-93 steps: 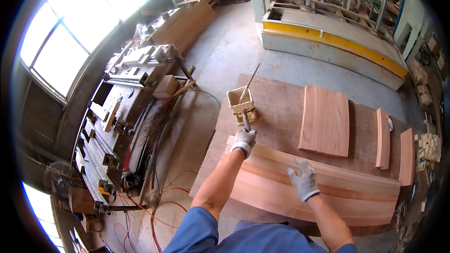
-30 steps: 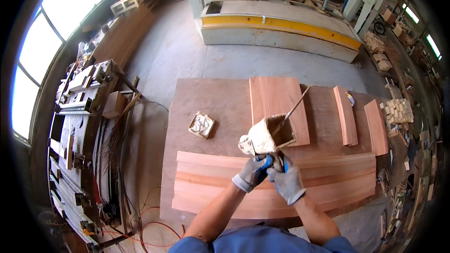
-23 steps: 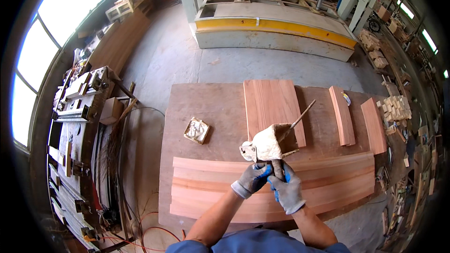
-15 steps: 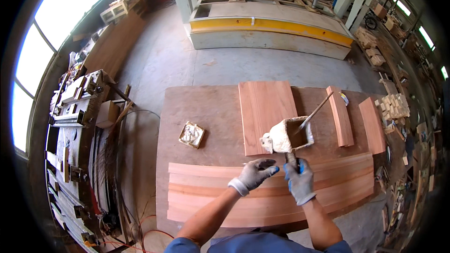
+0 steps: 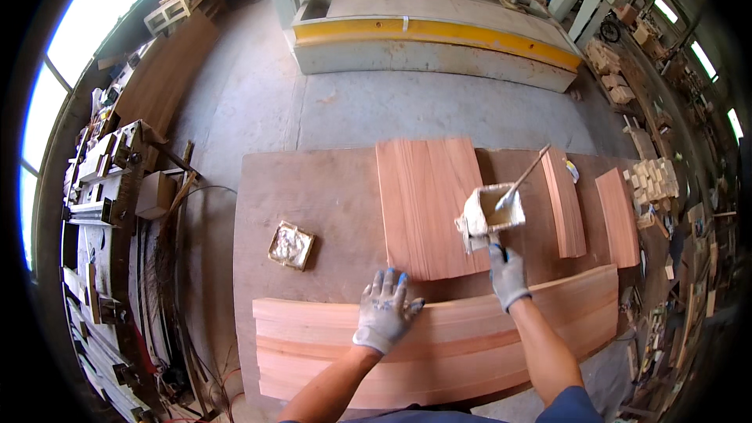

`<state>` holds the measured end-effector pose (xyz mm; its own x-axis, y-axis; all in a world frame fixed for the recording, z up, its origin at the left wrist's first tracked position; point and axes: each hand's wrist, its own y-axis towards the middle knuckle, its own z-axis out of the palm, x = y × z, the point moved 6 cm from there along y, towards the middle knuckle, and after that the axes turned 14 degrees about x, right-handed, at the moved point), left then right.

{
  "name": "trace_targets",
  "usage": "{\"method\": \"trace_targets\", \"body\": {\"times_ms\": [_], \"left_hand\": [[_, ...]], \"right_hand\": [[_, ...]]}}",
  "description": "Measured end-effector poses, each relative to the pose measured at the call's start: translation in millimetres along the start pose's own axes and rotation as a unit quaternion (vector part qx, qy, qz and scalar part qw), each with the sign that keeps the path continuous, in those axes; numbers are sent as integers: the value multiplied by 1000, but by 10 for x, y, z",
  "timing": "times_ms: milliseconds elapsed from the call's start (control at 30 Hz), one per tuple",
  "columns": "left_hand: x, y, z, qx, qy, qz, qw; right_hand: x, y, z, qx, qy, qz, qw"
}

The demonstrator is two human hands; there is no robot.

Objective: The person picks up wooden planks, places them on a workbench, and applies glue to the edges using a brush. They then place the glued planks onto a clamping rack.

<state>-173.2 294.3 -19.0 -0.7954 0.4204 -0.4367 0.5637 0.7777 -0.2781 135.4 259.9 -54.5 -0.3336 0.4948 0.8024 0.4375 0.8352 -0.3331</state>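
Note:
My left hand (image 5: 386,309), in a grey glove with blue-stained fingertips, is spread open over the long curved reddish wood strips (image 5: 313,345). Its fingertips come close to the near edge of a wide wooden board (image 5: 431,211). My right hand (image 5: 509,274), gloved too, is closed at the near side of a square glue pot (image 5: 475,215) crusted in white, its handle mostly hidden by the fingers. The pot is over the board's right side; whether it touches the board I cannot tell. A brush (image 5: 526,176) leans in it, handle pointing up and right.
A shallow square tray of white paste (image 5: 291,246) sits on the brown tabletop (image 5: 337,188) at left. Two narrower boards (image 5: 565,207) (image 5: 619,219) and a tape roll (image 5: 572,172) lie right. Stacked wood blocks (image 5: 654,180) stand beyond, a clamp rack (image 5: 102,227) far left, a yellow-striped press (image 5: 439,39) ahead.
My left hand has moved down and left, away from the right hand, and its fingers have spread. The pot in my right hand has shifted away from me and turned slightly. The view has shifted.

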Motion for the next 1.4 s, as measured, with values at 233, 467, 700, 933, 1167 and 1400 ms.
{"method": "trace_targets", "body": {"times_ms": [233,467,700,933,1167,1400], "left_hand": [[-15,27,11,-6,4,16,1000],[38,62,-19,-10,-13,8,1000],[41,38,83,-3,-16,-16,1000],[49,30,61,29,-25,-30,999],[22,43,50,26,-31,-23,999],[34,45,34,6,-23,-21,999]], "right_hand": [[907,1950,199,9,98,-40,994],[1318,1647,-146,-22,140,-33,989],[618,-697,-379,32,148,154,976],[131,-738,-238,13,0,81,997],[513,1781,34,-16,69,-86,994],[1258,1997,-192,-8,127,4,992]]}}
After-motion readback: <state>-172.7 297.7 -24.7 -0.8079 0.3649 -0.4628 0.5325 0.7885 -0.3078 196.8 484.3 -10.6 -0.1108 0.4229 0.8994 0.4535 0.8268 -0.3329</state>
